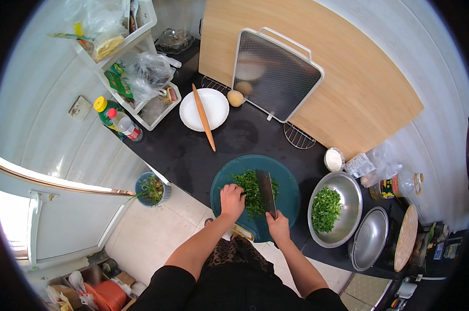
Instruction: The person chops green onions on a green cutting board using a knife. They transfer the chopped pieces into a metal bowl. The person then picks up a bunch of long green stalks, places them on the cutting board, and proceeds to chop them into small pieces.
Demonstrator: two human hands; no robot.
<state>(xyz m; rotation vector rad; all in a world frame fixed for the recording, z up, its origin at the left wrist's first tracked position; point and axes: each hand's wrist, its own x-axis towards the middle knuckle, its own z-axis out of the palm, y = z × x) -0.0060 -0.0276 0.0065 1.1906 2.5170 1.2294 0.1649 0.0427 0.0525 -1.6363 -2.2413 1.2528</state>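
Chopped green herbs [250,188] lie spread over a round teal cutting board [228,168] at the counter's edge. My right hand [278,226] grips the handle of a cleaver [266,190], whose dark blade stands among the greens, pointing away from me. To its left, my left hand [232,199] rests at the side of the greens with curled fingers; a small dark green bit shows at its fingertips, and I cannot tell whether it is held. Right of the board, a steel bowl [351,210] holds more chopped greens [326,210].
A white plate [215,105] bears a wooden rolling pin [204,118], beside a potato-like round item [235,98]. A framed dark board [277,74] leans behind. Metal basins [371,238], a glass bowl of white powder [334,159] and bottles [128,127] stand about. A bin [152,190] is on the floor.
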